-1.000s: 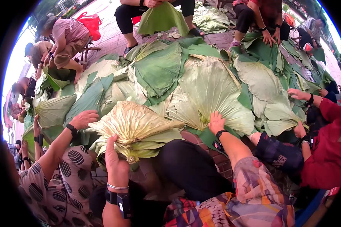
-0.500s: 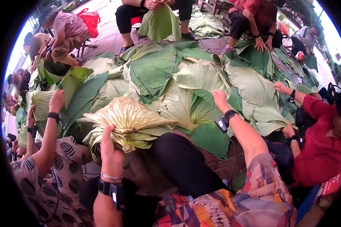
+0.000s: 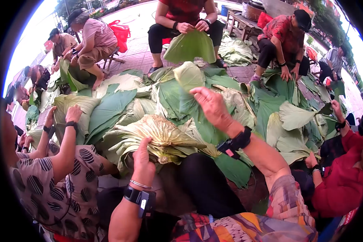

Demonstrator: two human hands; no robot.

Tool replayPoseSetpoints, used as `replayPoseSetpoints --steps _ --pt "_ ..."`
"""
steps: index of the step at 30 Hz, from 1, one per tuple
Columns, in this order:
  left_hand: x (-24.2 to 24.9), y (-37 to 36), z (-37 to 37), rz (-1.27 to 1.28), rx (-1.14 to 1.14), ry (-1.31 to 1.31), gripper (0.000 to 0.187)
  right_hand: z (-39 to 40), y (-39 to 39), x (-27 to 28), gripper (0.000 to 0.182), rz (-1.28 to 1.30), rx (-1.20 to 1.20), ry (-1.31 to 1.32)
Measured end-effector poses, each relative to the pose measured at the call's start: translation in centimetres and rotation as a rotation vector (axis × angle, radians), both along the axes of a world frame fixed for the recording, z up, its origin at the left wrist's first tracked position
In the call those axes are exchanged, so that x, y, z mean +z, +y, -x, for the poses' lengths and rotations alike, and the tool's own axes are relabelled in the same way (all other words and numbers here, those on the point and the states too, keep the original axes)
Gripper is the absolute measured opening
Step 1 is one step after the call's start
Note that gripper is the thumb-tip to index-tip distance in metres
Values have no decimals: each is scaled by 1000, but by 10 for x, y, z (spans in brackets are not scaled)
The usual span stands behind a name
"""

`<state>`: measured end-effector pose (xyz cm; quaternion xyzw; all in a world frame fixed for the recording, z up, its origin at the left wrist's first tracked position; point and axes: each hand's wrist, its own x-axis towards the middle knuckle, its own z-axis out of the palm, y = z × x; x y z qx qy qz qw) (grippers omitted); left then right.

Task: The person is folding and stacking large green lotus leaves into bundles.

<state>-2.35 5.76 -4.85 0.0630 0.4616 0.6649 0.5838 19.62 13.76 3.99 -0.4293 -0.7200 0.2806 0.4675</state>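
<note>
A bundle of folded, pale lotus leaves (image 3: 161, 131) lies over my lap, its gathered stem end facing me. My left hand (image 3: 143, 165) is closed around its near left edge, thumb on top. Farther out, above the leaf pile, my right hand (image 3: 215, 109) has its fingers pinched together. From its fingertips a light green lotus leaf (image 3: 188, 76) stands up, slightly blurred by motion. Below and beyond this hand spread darker green lotus leaves (image 3: 171, 99).
A co-worker in a spotted shirt (image 3: 64, 177) sits close on my left, handling a leaf. Another in red (image 3: 343, 173) sits on my right with a leaf. Across the leaf pile, a person (image 3: 185, 16) holds up a leaf. A wooden bench (image 3: 242, 26) stands behind.
My right hand has moved left and nearer to the middle, now with a light green leaf raised at its fingertips. My left hand still grips the bundle. The view has shifted.
</note>
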Motion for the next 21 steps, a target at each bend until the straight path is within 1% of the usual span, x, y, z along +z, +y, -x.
replayPoseSetpoints --steps 1,2,3,4,6,8,10,11,12,14,15,16,17,18,19,20,21 --pt "2 -2 -1 23 -9 -5 40 17 -9 -1 18 8 144 -47" --pt "3 -2 -2 45 -19 -10 40 34 -13 -15 18 -83 316 -49" --pt "-1 -2 -3 21 -26 7 39 49 -22 -26 19 -167 414 -125" --pt "2 -4 -2 58 -45 3 37 60 -32 -29 21 -115 515 -181" --pt "-7 -5 0 -35 22 -82 35 74 -43 -43 22 -231 579 -170" --pt "-8 -11 1 -33 29 -59 35 75 -43 -47 23 -199 624 -153" --pt "2 -15 2 -32 -70 -132 40 73 -41 -49 25 -169 655 -139" --pt "-3 -13 3 -42 -85 -112 45 72 -41 -50 26 -170 658 -127" --pt "2 -13 -1 -43 -84 -114 45 71 -41 -51 27 -170 660 -117" --pt "12 -16 -9 -152 -6 -172 49 70 -42 -53 26 -155 669 -120" --pt "21 -20 -11 -168 -45 -254 49 69 -43 -52 27 -163 674 -132" --pt "16 -20 -11 -167 -47 -253 49 68 -44 -52 27 -171 678 -143" --pt "7 -19 -9 -129 -47 -176 47 66 -43 -51 27 -170 674 -142" --pt "7 -19 -8 -88 -48 -101 45 64 -43 -50 28 -96 699 -140" --pt "8 -17 -6 34 -33 -91 37 60 -43 -49 29 -18 721 -137" --pt "7 -17 -7 60 -27 -31 30 56 -40 -48 29 -8 707 -135" --pt "7 -16 -7 80 -36 -33 29 50 -36 -47 30 172 751 -96"
